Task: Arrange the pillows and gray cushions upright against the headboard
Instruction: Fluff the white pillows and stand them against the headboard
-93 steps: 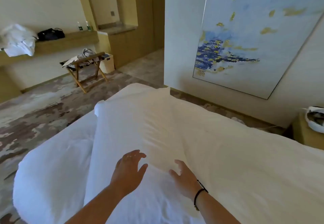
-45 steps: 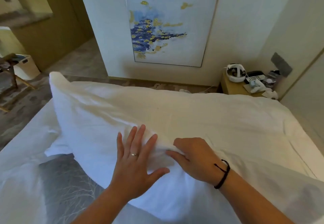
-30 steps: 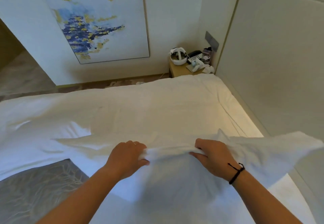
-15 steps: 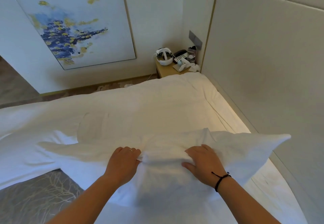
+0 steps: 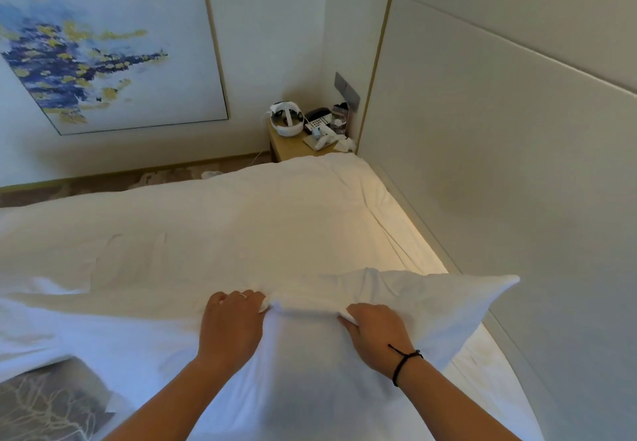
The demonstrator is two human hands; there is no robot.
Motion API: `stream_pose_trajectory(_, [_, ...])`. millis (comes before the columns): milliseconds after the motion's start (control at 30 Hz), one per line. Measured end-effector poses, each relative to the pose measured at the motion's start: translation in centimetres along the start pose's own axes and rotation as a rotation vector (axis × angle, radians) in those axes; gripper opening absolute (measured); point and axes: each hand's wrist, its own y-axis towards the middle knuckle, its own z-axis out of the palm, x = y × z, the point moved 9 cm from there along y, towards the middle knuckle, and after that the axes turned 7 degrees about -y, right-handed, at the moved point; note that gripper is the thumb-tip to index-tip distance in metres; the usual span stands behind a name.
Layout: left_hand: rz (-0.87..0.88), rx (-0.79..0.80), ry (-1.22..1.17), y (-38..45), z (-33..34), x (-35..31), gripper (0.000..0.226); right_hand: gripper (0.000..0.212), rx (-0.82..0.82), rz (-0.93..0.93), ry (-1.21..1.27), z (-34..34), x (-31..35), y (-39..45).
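A large white pillow [image 5: 444, 306] is held up in front of me over the bed [image 5: 241, 220], its right corner pointing at the padded headboard [image 5: 499, 164] on the right. My left hand [image 5: 231, 327] and my right hand [image 5: 375, 333] both grip the pillow's bunched top edge, a short gap between them. A gray cushion [image 5: 48, 402] with a pale branch pattern lies at the lower left, partly under the pillow. Between the pillow and the headboard shows a strip of bare bedsheet.
A wooden nightstand [image 5: 293, 147] stands beyond the bed's far corner, carrying a white headset [image 5: 286, 118], a phone and small items. A blue and gold painting [image 5: 103, 44] hangs on the far wall. Carpet floor shows past the bed's far side.
I have turned right from the room toward the headboard, carrying the pillow along. My hands went from flat on it to gripping its top edge; its right corner has neared the headboard.
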Motion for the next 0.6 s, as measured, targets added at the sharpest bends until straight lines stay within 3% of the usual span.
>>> stream_pose_trajectory(167, [0.031, -0.170, -0.005, 7.6, -5.5, -4.1, 0.014, 0.042, -0.161, 0.011, 0.131, -6.7, -3.4, 2.4])
stream_pose_trajectory(367, [0.248, -0.334, -0.025, 21.4, -11.8, -17.1, 0.023, 0.030, -0.440, 0.172, 0.079, -19.1, -12.9, 3.9])
stream_pose_trajectory(500, [0.280, -0.308, -0.065, 30.5, -11.2, -26.1, 0.035, 0.034, -0.619, 0.349, 0.003, -25.0, -20.5, 4.8])
stream_pose_trajectory(600, [0.230, -0.134, -0.072, 33.8, -5.0, -31.4, 0.053, 0.032, -0.558, 0.512, -0.057, -24.8, -27.4, 7.6])
